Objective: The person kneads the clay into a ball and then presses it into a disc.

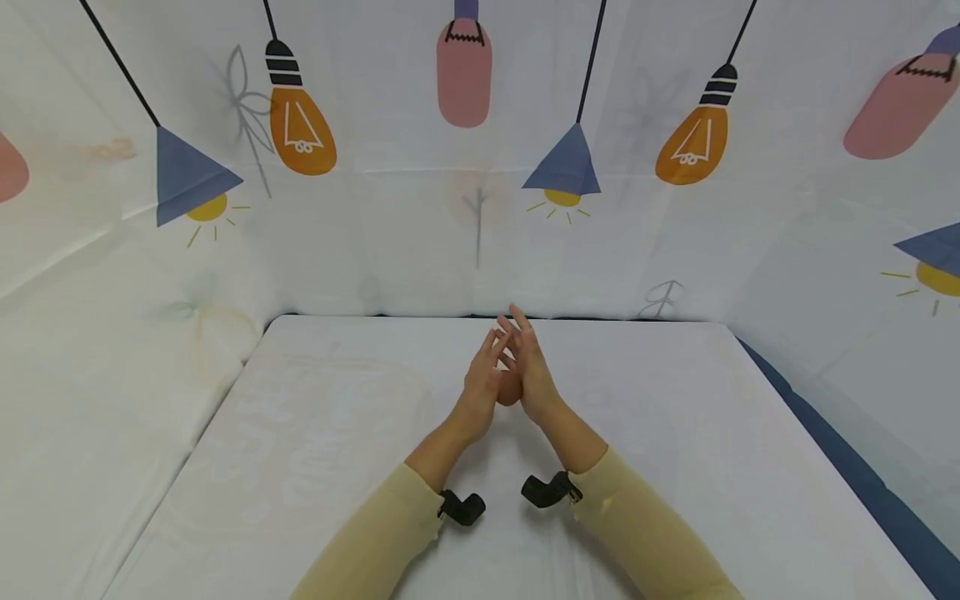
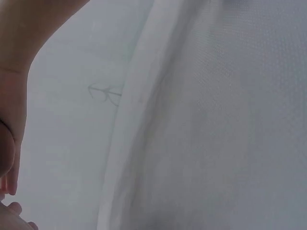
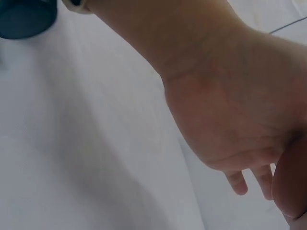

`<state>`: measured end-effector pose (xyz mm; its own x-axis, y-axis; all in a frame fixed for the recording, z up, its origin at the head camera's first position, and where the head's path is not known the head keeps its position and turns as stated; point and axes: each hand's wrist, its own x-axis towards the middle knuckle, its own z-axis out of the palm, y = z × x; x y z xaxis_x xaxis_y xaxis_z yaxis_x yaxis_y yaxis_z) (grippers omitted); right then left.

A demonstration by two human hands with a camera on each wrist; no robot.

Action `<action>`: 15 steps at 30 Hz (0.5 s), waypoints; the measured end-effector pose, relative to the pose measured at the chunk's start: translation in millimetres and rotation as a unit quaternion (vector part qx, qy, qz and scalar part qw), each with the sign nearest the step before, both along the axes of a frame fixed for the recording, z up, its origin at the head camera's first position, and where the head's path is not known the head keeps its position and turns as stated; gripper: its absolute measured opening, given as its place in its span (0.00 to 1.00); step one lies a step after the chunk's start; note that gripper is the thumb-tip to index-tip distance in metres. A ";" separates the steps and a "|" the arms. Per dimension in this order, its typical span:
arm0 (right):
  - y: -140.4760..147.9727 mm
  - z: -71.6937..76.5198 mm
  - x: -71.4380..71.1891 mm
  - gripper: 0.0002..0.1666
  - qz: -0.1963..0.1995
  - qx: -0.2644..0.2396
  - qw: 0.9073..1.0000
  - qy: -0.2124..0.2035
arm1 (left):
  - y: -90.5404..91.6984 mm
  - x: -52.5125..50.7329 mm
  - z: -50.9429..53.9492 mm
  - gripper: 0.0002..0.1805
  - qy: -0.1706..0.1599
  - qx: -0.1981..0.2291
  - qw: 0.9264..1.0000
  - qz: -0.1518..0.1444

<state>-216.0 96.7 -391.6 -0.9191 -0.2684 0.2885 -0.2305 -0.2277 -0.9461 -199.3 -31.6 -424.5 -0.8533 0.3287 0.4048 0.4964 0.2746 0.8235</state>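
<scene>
A smooth reddish-brown ball (image 1: 509,388) sits between the two palms, above the white table. My left hand (image 1: 477,387) presses on it from the left and my right hand (image 1: 536,379) from the right, with fingers extended and pointing away, the fingertips close together. In the right wrist view the ball (image 3: 290,184) shows at the right edge against the palm, partly cut off. Only a slice of the ball (image 2: 5,149) appears at the left edge of the left wrist view. What the ball is made of I cannot tell.
The white-covered table (image 1: 337,467) reaches back to a white curtain (image 1: 405,233) printed with lamps and bulbs. A dark wrist-camera mount (image 1: 462,507) sits at the left cuff, another dark mount (image 1: 547,490) at the right. Blue cloth (image 1: 840,450) shows along the table's right side.
</scene>
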 end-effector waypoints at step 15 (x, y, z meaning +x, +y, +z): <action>6.3 -14.5 -18.2 0.41 -0.007 0.032 0.999 -0.035 | 9.7 9.3 1.8 0.52 0.011 0.062 0.994 -0.086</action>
